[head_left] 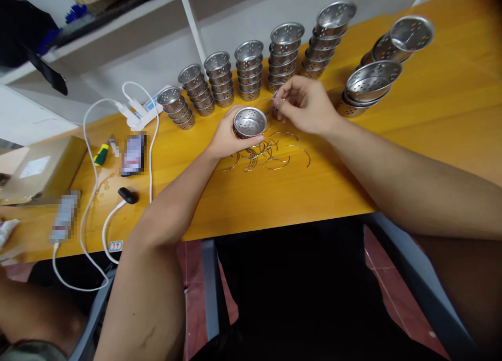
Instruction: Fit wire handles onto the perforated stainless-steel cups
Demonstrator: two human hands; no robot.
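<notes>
My left hand (226, 135) is wrapped round a perforated metal cup (250, 123), its open mouth facing up toward me. To the right, my right hand (301, 102) is closed in a pinch, fingertips pressed together. Something small and shiny shows at those fingertips, but I cannot make out what it is. Below both hands, a loose pile of thin curved wires (270, 150) lies on the table. Right behind my right hand stands a stack of perforated cups (283, 55), its lower part partly covered by the fingers.
More cup stacks (250, 70) line the back of the yellow table (219, 204); two at the right, including the nearer oval-looking stack (371, 86), lean. At left are a power strip (147, 115), white cables, a cardboard box (47, 167) and two blurred-out items. Another person's arm shows lower left.
</notes>
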